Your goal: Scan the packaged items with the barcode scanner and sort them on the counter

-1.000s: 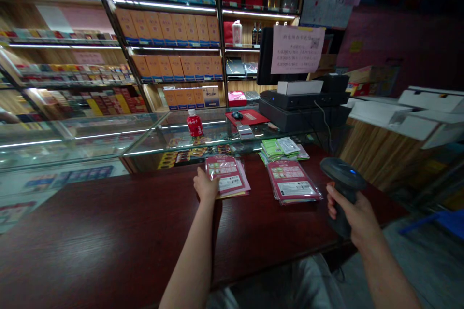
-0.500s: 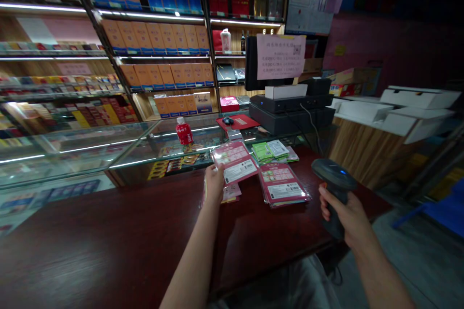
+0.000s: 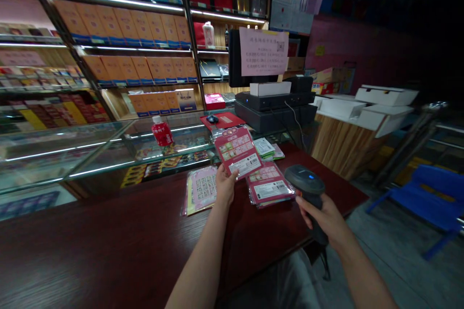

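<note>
The dark wooden table point(image 3: 108, 246) carries 2 piles of flat plastic-sleeved packets, a right pile point(image 3: 270, 188) and a left pile point(image 3: 203, 188). Raised between them is 1 maroon packet point(image 3: 237, 149), its lower edge pinched in the left hand point(image 3: 225, 186), thumb in front; the fingers behind are hidden. The right hand point(image 3: 326, 219) wraps the handle of a black scanner point(image 3: 304, 183), its head near the right pile.

The packet looks light, thin and fairly stiff, though probably bendy at the corners; its glossy sleeve could be slippery. The lower edge or a side seems the best hold, thumb and fingers flat. The scanner likely feels heavier, hard and secure by its handle.

A pink sign point(image 3: 264, 53) on the monitor point(image 3: 235, 60) shows Chinese lines, figures resembling 200 and 300, and 1 QR code. The red bottle point(image 3: 161, 133) has white lettering, brand unclear. The packet's white label point(image 3: 244, 164) bears print too small to read, beside a barcode point(image 3: 253, 160).
</note>
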Demonstrator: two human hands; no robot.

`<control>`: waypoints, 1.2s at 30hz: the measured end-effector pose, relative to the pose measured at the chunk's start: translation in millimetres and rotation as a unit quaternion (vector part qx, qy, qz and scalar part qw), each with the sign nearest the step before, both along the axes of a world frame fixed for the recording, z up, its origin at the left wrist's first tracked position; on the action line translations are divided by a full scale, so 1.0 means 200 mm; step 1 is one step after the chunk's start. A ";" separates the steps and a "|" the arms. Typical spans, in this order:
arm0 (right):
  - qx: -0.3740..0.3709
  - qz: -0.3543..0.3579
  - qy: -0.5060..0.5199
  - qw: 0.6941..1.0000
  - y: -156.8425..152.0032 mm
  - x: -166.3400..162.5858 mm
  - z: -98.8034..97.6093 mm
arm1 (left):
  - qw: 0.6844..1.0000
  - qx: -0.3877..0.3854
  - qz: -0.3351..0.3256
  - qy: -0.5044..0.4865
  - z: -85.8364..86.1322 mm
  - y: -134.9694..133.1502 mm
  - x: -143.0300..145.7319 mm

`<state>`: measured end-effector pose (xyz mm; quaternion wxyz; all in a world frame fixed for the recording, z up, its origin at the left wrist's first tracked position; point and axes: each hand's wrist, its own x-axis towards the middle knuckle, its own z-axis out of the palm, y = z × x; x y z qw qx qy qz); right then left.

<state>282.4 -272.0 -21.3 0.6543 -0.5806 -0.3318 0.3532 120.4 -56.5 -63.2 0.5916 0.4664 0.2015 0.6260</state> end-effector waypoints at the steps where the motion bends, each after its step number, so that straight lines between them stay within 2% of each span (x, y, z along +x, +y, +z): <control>1: -0.003 0.004 -0.005 1.000 0.00 0.00 0.00 | 1.000 0.002 0.002 0.005 -0.01 0.01 0.00; 11: -0.019 0.066 -0.052 0.996 0.01 -0.03 -0.03 | 1.000 -0.005 0.020 0.016 -0.05 0.03 -0.01; 23: -0.003 0.041 -0.029 0.999 0.01 -0.03 -0.02 | 0.999 -0.019 0.031 0.030 -0.01 0.00 -0.03; 27: 0.002 -0.002 0.012 1.000 0.01 0.00 -0.01 | 1.000 -0.018 -0.003 0.021 0.01 -0.03 -0.03; 32: 0.021 -0.021 0.033 0.999 0.00 0.04 0.01 | 0.993 -0.060 -0.088 0.055 0.01 -0.11 0.02; 36: 0.029 -0.037 0.037 0.998 -0.02 0.06 0.03 | 0.987 -0.078 -0.081 0.115 -0.03 -0.20 0.11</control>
